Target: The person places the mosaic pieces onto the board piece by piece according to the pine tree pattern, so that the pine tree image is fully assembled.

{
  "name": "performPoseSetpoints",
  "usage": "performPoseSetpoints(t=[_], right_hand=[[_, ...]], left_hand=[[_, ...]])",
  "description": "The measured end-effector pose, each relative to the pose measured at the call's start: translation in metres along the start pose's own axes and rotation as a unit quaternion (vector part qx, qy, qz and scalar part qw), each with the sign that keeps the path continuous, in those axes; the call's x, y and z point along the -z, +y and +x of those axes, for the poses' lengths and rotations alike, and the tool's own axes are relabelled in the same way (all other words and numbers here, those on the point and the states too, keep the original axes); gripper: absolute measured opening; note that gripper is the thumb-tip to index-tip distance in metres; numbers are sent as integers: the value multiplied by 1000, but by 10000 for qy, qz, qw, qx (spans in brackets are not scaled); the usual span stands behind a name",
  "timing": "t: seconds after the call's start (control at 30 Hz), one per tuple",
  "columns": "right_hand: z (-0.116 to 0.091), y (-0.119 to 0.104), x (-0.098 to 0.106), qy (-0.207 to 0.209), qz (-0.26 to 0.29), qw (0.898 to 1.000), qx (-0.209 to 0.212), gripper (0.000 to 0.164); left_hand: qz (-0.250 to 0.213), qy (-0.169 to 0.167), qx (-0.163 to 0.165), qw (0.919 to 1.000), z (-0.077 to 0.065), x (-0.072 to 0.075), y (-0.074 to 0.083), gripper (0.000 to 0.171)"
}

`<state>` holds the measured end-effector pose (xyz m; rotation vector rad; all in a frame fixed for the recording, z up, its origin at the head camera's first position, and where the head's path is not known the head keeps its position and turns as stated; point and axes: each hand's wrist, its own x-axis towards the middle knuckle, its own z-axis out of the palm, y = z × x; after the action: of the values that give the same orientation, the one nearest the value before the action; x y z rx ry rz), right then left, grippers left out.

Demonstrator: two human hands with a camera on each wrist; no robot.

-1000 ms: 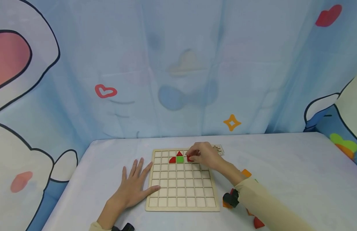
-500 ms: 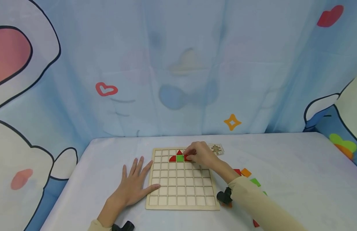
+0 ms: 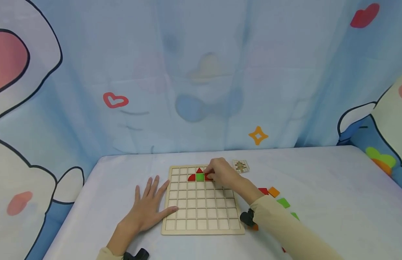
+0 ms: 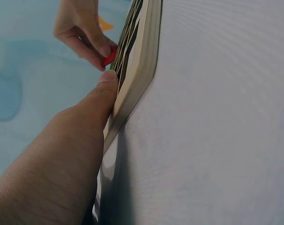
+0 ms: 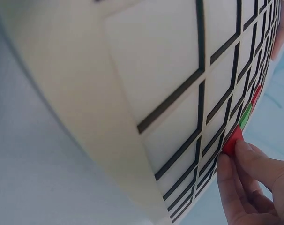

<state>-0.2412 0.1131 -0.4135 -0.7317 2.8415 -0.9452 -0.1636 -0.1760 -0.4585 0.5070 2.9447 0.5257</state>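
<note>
A pale wooden grid board (image 3: 201, 213) lies on the white table. In its upper rows sit a green square (image 3: 200, 177), a red triangle (image 3: 199, 170) above it and a red quarter-circle piece (image 3: 192, 177) to its left. My right hand (image 3: 222, 173) pinches a red piece (image 5: 232, 140) between thumb and fingers, at the cell just right of the green square; the fingers partly hide its outline. My left hand (image 3: 147, 207) lies spread at the board's left side, its thumb resting on the board's edge, holding nothing.
A small pattern card (image 3: 241, 166) lies behind the board's far right corner. Right of the board are loose pieces, among them a red one (image 3: 262, 190), an orange square (image 3: 274, 191) and a green one (image 3: 283, 202); my right sleeve (image 3: 282, 227) covers part of that area.
My right hand has moved slightly left with the red piece, which came from a gap away to right beside the green square. The left hand stays in place on the board's edge.
</note>
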Motion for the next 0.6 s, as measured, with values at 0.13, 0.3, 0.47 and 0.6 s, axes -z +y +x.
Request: performPoseSetpoints(t=[0.13, 0.3, 0.47, 0.6], right_hand=[[1, -3, 0, -59, -197, 9998, -30, 21], [1, -5, -1, -69, -285, 9995, 77, 18], [2, -5, -3, -33, -367, 9993, 92, 15], [-2, -4, -3, 35, -216, 9997, 124, 15]], left_hand=[[-53, 38, -59, 10000, -1, 1, 0, 91], [-48, 16, -49, 10000, 0, 1, 0, 92], [-71, -25, -16, 10000, 0, 1, 0, 92], [-91, -25, -5, 10000, -1, 2, 1, 92]])
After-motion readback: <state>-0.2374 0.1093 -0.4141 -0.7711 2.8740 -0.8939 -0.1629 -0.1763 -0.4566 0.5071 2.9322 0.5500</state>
